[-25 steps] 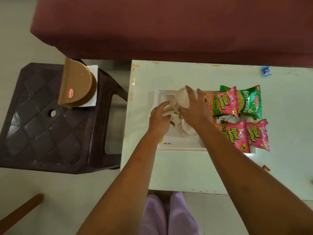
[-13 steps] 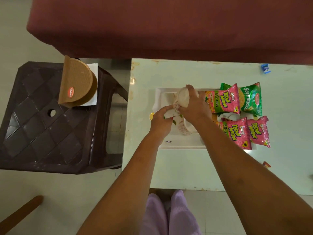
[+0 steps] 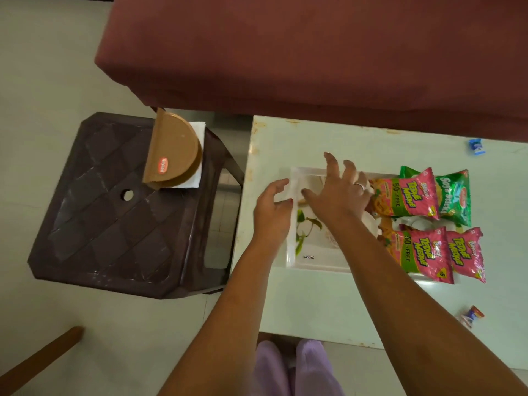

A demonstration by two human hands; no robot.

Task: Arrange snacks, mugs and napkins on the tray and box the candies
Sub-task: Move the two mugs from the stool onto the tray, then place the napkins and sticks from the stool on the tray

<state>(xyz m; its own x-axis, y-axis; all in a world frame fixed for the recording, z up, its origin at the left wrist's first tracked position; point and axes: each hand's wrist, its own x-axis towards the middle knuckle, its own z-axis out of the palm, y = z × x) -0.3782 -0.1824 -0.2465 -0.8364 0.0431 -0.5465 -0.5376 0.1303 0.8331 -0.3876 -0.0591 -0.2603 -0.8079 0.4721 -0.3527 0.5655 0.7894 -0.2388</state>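
1. The left hand [image 3: 273, 208] hovers over the left rim of the white tray [image 3: 311, 264], its grip spread and empty.
2. The right hand [image 3: 340, 192] reaches across the tray with fingers splayed, holding nothing; it hides most of the mugs [image 3: 371, 224].
3. Pink snack packets [image 3: 411, 195] and a green one [image 3: 454, 195] cover the tray's right side, towards the bench's right edge.
4. Two loose candies [image 3: 475, 146] [image 3: 471, 315] lie on the bench, blurred.

White table [image 3: 328, 304] carries tray [image 3: 320, 265] and 2 candies [image 3: 472, 315].

You're holding both hands open over the white tray [image 3: 297, 261], left hand [image 3: 273, 214] at its edge, right hand [image 3: 340, 192] spreading beside the pink snack packets [image 3: 405, 195].
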